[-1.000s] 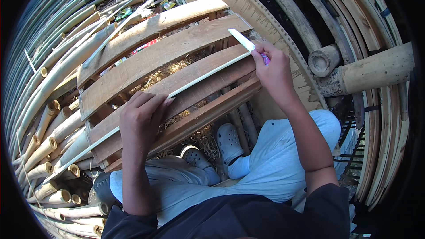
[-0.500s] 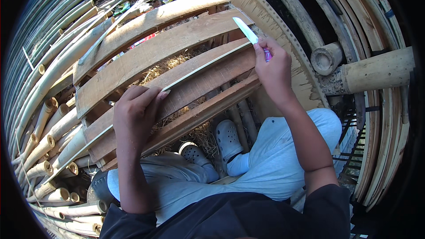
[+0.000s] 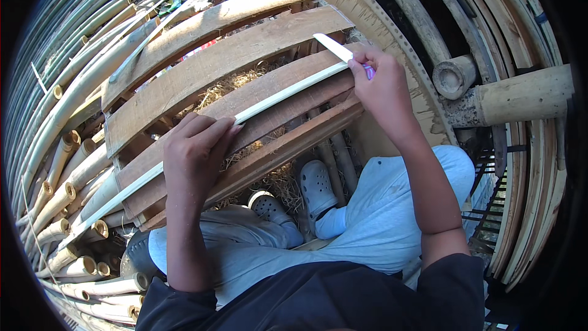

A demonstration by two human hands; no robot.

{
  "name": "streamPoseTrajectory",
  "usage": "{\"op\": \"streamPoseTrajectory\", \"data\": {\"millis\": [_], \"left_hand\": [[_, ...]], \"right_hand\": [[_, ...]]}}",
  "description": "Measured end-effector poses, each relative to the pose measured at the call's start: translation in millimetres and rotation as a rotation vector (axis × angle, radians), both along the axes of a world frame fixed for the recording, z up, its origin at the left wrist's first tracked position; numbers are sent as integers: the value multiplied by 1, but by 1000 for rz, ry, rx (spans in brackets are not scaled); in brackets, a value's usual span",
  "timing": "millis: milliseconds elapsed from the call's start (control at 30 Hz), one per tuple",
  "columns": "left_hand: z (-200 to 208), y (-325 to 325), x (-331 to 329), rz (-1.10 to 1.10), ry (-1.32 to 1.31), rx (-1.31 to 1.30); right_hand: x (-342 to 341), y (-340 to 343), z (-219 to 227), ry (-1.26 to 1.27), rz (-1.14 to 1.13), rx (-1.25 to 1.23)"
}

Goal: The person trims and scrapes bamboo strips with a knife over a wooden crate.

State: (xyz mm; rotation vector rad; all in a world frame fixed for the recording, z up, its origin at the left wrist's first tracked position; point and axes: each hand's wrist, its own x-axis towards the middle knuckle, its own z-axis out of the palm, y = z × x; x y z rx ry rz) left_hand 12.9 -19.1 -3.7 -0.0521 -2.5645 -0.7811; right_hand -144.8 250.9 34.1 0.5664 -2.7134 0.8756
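A long, thin, pale bamboo strip runs slantwise over a slatted wooden rack, from the lower left up to the right. My left hand is closed around it near its middle, thumb and fingers pinching it. At the strip's upper right end, my right hand grips a knife with a pale blade and a purple-and-white handle. The blade points up and left, its base touching or very near the strip. The right fingers hide most of the handle and the strip's end.
Cut bamboo poles lie stacked along the left. A curved wooden panel stands behind the rack at the right. A thick bamboo post and bundled split strips are farther right. My grey clogs rest below the rack.
The strip has turned so that a broader pale face shows. My left hand has shifted slightly up and right, and the knife blade has tilted farther left.
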Motion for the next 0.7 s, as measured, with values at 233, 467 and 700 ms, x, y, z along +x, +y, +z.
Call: {"op": "streamPoseTrajectory", "data": {"millis": [233,467,700], "left_hand": [[1,-9,2,0,16,27],[3,-10,4,13,-2,-3],[-1,-3,4,26,15,-1]], "right_hand": [[3,14,-11,-114,-15,-167],[11,12,-9,-155,-75,-167],[16,2,-8,-129,-104,-143]]}}
